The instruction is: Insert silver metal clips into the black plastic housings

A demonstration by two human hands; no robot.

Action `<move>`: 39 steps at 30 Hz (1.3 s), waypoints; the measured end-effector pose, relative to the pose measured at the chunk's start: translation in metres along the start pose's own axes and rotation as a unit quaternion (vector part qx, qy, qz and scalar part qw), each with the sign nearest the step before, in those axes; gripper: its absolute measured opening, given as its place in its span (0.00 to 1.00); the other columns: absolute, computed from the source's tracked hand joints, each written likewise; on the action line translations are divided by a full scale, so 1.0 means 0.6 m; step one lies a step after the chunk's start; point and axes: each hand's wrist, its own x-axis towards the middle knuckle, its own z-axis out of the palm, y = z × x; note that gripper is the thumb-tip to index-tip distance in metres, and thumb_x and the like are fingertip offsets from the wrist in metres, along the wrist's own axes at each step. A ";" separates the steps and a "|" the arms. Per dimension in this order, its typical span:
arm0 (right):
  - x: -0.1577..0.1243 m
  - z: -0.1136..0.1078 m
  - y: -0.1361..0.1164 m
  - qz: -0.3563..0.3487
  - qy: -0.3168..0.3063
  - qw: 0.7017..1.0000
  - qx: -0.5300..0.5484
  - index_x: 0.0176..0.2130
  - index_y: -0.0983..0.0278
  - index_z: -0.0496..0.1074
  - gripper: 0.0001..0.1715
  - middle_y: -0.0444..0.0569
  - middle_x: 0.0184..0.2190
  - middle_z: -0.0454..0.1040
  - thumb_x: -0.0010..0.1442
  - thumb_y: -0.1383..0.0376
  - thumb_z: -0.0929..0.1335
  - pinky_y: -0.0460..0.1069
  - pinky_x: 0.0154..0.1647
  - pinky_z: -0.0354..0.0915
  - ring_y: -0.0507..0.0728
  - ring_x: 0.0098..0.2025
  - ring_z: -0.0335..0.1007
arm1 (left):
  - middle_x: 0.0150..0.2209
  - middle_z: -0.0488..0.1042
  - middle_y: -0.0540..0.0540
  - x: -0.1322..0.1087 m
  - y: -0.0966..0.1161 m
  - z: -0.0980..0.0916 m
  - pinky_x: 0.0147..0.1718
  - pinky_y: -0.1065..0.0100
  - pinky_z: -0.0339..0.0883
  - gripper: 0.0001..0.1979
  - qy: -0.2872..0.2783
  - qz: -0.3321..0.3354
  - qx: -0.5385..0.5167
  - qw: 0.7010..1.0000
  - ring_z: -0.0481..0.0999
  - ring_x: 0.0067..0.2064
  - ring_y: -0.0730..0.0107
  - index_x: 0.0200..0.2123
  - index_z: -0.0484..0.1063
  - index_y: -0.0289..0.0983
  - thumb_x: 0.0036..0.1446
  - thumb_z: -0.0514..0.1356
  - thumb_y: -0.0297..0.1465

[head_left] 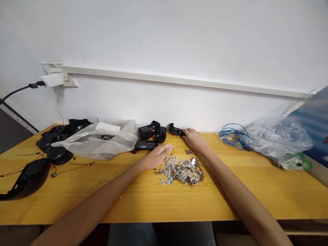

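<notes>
My right hand (194, 138) is at the back of the wooden table, fingers closed round the right end of a curved black plastic housing (175, 129). Its left end sticks out past my fingertips. My left hand (158, 156) hovers or rests at the upper left of a pile of small shiny metal pieces (180, 171), fingers stretched to the right and nothing visible in them. A small separate cluster of metal pieces (189, 151) lies between the pile and my right hand. Behind my left hand sit several black plastic housings (146, 145), some with red wires.
On the left, a clear plastic bag (102, 145) holding metal pieces lies beside more black housings (60, 155) and loose wires. To the right are a blue cable coil (234, 136) and crumpled plastic bags (279, 138). A white wall (164, 106) closes off the table's back edge.
</notes>
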 end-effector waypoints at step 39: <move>-0.054 -0.049 0.031 -0.024 -0.189 0.901 0.388 0.31 0.61 0.82 0.06 0.47 0.31 0.84 0.49 0.67 0.74 0.52 0.38 0.72 0.58 0.33 0.78 | 0.43 0.83 0.38 0.031 -0.029 0.005 0.44 0.59 0.77 0.23 0.077 -0.119 -0.358 0.923 0.86 0.39 0.59 0.48 0.72 0.35 0.62 0.69 0.48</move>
